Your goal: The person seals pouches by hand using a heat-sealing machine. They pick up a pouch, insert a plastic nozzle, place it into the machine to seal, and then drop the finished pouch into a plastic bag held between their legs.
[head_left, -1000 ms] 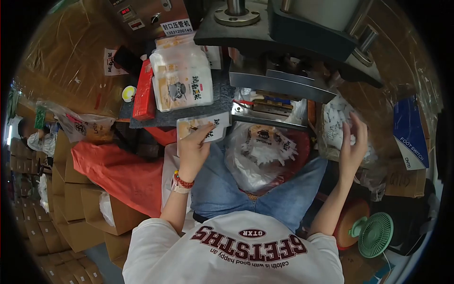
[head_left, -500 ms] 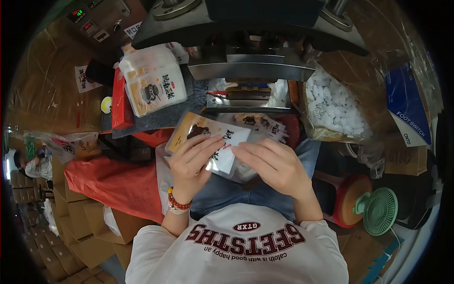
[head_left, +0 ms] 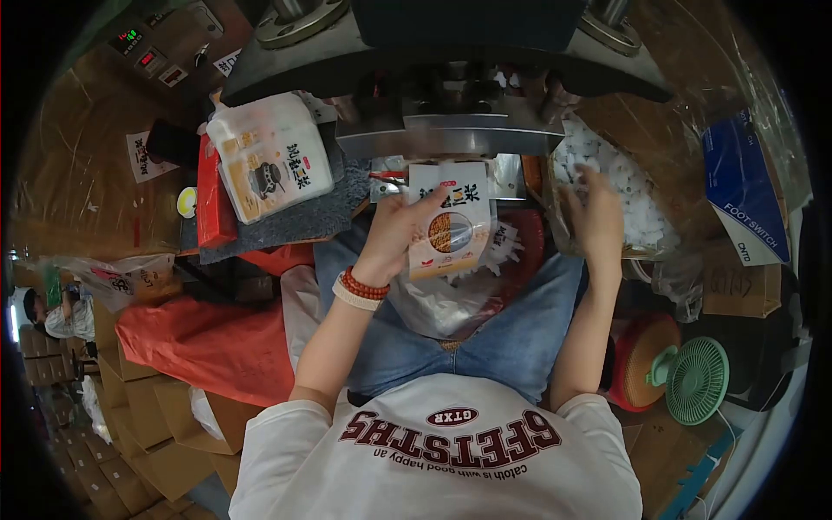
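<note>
My left hand (head_left: 392, 234) is closed on the edge of a printed pouch (head_left: 452, 247), thumb on its front face. The pouch shows dark lettering and a round picture of beans, and its top end lies at the metal plate under the press bar (head_left: 485, 139). My right hand (head_left: 600, 217) is at the near left side of a carton of small white pieces (head_left: 637, 204). Its fingers are blurred, so I cannot see whether they hold anything. Below the pouch, a clear plastic bag (head_left: 446, 314) and cut white scraps lie in a red container (head_left: 529, 269) between my knees.
A stack of printed pouches (head_left: 269, 160) lies on the grey-topped table at left, beside a red box (head_left: 212, 195). The heavy press overhangs in front. A blue foot switch box (head_left: 744, 182), a green fan (head_left: 698, 381) and a red-rimmed stool (head_left: 637, 360) stand at right.
The pouch has gone forward to the press and now shows its other face. My right hand has let go of it and moved right to the carton of white pieces.
</note>
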The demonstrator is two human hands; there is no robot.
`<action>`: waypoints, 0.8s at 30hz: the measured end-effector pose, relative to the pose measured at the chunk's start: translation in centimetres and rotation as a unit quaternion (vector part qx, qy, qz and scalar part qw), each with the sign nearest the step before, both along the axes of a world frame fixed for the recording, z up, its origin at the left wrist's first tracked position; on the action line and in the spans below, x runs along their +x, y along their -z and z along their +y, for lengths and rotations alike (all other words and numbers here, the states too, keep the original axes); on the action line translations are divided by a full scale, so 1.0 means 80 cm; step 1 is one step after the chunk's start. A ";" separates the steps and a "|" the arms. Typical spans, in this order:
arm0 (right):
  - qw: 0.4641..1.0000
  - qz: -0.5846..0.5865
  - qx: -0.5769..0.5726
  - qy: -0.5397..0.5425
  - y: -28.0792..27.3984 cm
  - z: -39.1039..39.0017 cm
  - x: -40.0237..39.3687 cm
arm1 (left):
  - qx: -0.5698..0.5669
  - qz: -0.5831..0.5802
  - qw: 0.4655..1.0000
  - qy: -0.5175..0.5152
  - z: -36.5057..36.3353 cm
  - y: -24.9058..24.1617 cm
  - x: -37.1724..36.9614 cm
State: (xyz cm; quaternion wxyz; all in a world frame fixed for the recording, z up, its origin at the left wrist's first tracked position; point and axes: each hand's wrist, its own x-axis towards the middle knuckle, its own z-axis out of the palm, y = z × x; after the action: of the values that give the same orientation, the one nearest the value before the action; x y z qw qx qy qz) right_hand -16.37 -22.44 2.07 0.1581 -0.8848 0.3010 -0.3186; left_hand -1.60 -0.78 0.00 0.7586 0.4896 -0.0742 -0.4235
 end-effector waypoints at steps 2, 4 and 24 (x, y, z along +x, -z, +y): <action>0.995 0.095 -0.005 0.020 0.010 0.002 0.003 | 0.008 -0.005 1.000 -0.001 -0.005 -0.003 0.000; 0.997 0.075 0.003 -0.022 0.013 -0.007 -0.001 | 0.055 -0.038 0.998 0.016 0.003 0.002 0.005; 0.852 -0.280 0.096 -0.431 -0.040 0.161 0.018 | 0.168 -0.704 0.678 -0.128 0.121 -0.044 -0.056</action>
State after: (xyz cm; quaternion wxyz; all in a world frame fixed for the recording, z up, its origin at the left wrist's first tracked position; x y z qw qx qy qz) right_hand -14.93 -9.57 5.29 0.4417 -0.7793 -0.1390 -0.4223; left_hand -6.11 8.93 3.50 0.4341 0.7670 -0.4506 0.1426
